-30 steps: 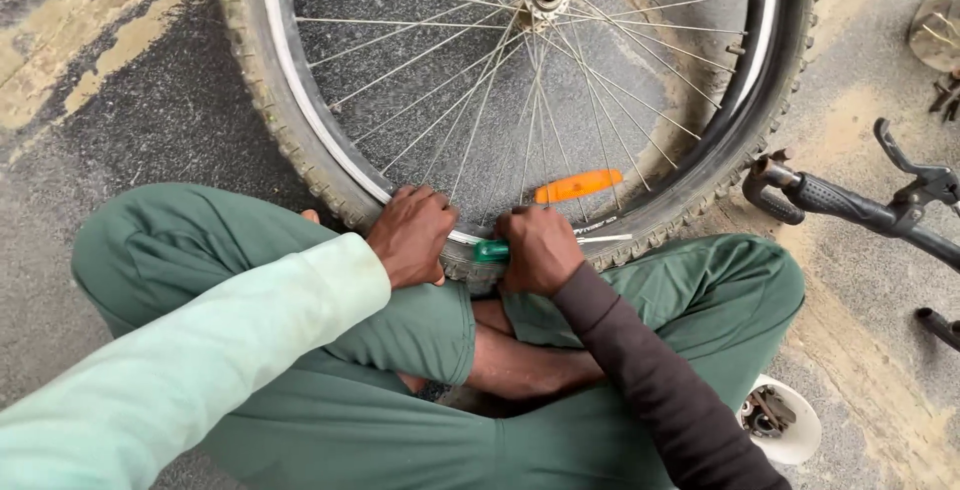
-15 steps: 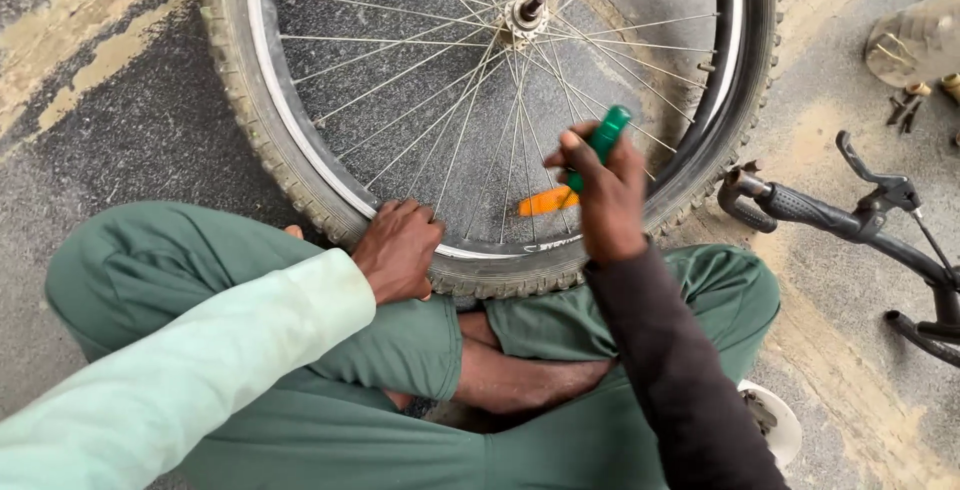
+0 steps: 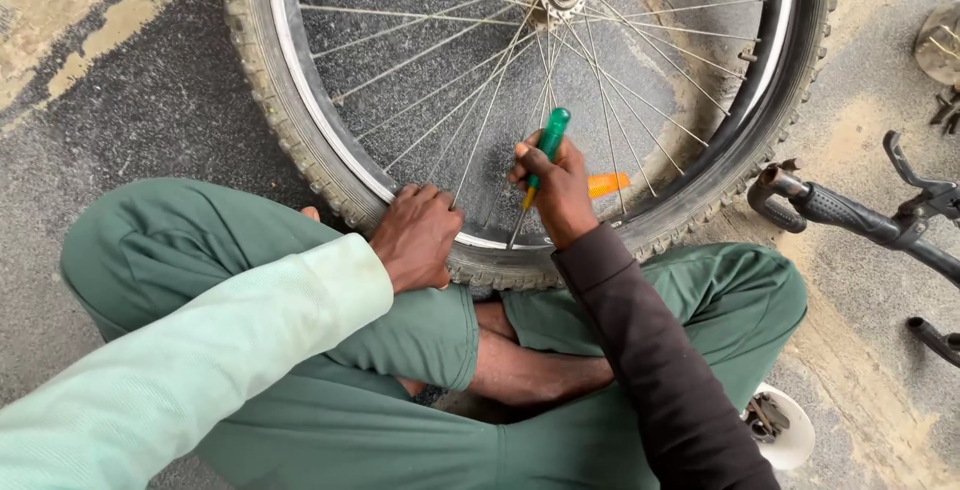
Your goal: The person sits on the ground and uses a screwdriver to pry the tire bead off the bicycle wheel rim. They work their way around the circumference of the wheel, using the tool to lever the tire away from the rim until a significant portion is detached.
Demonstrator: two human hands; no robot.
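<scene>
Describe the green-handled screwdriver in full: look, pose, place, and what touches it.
The screwdriver has a translucent green handle, seemingly plastic, with a yellow band above a thin metal shaft. It stands tilted, handle up, its tip down at the wheel's silver rim. The right hand grips it mid-length; the spokes lie behind it. The tip's exact contact is unclear.
</scene>
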